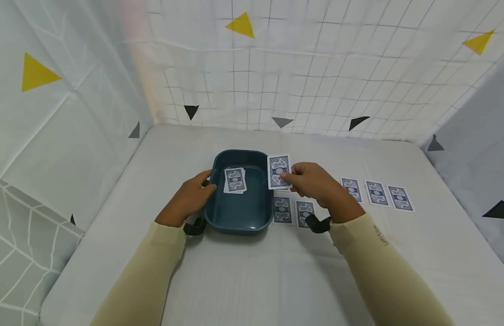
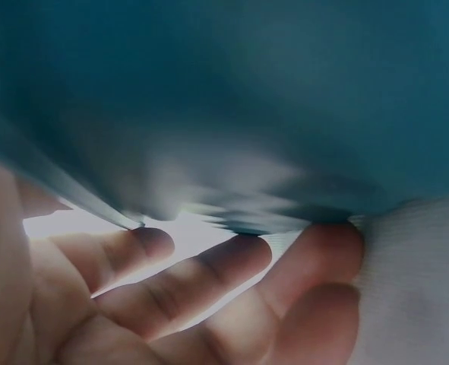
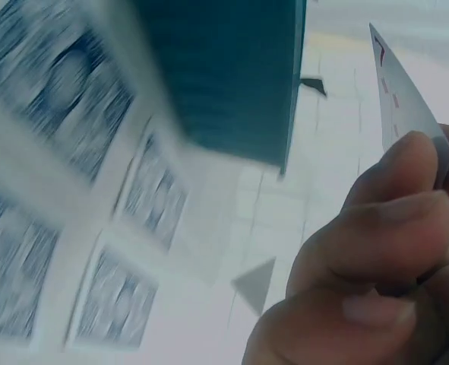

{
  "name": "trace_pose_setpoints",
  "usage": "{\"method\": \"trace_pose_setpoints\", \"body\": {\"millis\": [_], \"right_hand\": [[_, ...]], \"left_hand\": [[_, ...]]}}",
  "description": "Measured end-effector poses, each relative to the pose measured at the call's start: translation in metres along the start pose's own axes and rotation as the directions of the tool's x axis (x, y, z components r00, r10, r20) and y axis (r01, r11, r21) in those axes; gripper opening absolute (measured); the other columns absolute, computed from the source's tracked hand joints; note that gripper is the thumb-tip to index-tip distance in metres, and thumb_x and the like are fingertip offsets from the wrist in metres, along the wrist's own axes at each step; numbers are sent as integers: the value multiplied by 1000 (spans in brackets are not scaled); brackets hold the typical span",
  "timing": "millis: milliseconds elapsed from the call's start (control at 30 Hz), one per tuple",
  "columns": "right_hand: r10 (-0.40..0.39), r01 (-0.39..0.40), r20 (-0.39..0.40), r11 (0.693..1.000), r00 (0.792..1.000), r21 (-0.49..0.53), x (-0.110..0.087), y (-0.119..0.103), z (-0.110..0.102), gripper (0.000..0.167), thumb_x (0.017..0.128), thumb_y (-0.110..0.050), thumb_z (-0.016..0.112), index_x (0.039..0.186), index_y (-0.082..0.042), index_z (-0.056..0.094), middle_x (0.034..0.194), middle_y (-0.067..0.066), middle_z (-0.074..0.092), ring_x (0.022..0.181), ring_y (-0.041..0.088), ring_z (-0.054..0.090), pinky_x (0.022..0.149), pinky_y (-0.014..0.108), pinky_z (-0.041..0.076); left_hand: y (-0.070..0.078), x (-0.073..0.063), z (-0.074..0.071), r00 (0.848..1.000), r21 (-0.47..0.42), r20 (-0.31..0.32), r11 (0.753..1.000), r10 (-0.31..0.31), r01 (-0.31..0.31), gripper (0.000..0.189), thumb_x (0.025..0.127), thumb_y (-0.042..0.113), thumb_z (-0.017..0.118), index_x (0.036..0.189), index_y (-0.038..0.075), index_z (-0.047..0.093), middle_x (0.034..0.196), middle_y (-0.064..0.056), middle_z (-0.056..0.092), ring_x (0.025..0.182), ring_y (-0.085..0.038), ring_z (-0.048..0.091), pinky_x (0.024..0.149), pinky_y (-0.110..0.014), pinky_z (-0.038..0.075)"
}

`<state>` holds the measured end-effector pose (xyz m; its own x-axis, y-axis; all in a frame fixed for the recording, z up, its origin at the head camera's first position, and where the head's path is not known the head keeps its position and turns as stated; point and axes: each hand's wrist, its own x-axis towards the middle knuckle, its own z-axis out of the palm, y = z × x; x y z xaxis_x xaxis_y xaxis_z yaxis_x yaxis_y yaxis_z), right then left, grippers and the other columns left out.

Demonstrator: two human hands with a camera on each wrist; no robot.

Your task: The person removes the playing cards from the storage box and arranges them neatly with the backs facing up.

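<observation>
A dark teal plastic tray (image 1: 240, 216) stands on the table, with a small pile of face-down playing cards (image 1: 235, 180) inside it. At its left wall, my left hand (image 1: 190, 198) grips the tray, thumb over the rim and fingers against the outside. The left wrist view shows those fingertips under the teal wall (image 2: 232, 68). My right hand (image 1: 317, 182) pinches one playing card (image 1: 278, 166) between thumb and fingers, raised beside the tray's right rim. Its patterned back shows in the head view; a sliver of its red-marked face (image 3: 395, 95) shows in the right wrist view.
Several face-down cards (image 1: 282, 211) lie just right of the tray, partly under the right hand and wrist. Three more cards (image 1: 376, 193) form a row beyond the right forearm. A white cloth covers the table (image 1: 244, 280), and white sheeting (image 1: 252, 86) hangs behind it.
</observation>
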<state>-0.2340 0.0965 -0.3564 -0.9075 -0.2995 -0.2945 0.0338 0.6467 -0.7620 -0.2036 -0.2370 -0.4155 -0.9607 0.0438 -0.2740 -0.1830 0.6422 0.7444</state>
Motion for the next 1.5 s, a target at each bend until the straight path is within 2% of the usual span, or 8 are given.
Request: {"method": "trace_pose_setpoints", "body": {"millis": [233, 467, 700, 800, 1167, 1500], "right_hand": [[53, -53, -25, 999, 998, -2, -21, 32, -22, 42, 108, -44, 61, 92, -6, 55, 69, 5, 52, 76, 25, 54, 67, 38, 41], [88, -85, -45, 995, 995, 57, -38, 60, -39, 40, 108, -42, 63, 96, -4, 57, 74, 6, 55, 67, 21, 49, 63, 34, 38], [142, -140, -40, 989, 989, 51, -52, 83, -50, 41, 107, -43, 65, 98, -4, 58, 76, 7, 56, 67, 20, 49, 64, 34, 39], [167, -165, -35, 984, 985, 61, -56, 90, -52, 39, 106, -42, 66, 101, -4, 60, 80, 8, 58, 68, 20, 50, 65, 34, 39], [191, -190, -18, 980, 981, 62, -69, 119, -48, 38, 105, -42, 67, 93, -6, 62, 80, 9, 60, 67, 20, 52, 60, 31, 40], [218, -218, -3, 976, 976, 15, -73, 135, -45, 39, 103, -42, 70, 85, -8, 62, 73, 4, 57, 66, 19, 48, 57, 32, 36]], "left_hand": [[0, -2, 0, 1000, 4, 16, 1000, -1, 1, 65, 109, 37, 45, 171, 25, 29, 160, -17, 50, 146, -39, 47, 119, -63, 37], [-3, -1, -1, 1000, 2, 9, 1000, 20, -20, 65, 108, 36, 45, 170, 25, 32, 155, -15, 54, 140, -37, 51, 117, -61, 38], [-3, -2, -1, 1000, 15, 9, 1000, 23, -23, 64, 108, 36, 45, 170, 23, 32, 154, -17, 55, 139, -38, 52, 116, -62, 39], [-4, -3, -1, 1000, 21, 12, 999, 24, -24, 65, 109, 36, 44, 170, 22, 31, 154, -17, 54, 140, -39, 51, 116, -63, 39], [-5, -2, 0, 1000, 15, 15, 1000, 27, -28, 64, 109, 35, 45, 170, 23, 32, 153, -17, 55, 138, -39, 52, 114, -63, 41], [-2, -2, -1, 1000, 21, 8, 999, 26, -26, 65, 108, 35, 45, 170, 23, 32, 153, -17, 55, 137, -39, 53, 114, -62, 41]]}}
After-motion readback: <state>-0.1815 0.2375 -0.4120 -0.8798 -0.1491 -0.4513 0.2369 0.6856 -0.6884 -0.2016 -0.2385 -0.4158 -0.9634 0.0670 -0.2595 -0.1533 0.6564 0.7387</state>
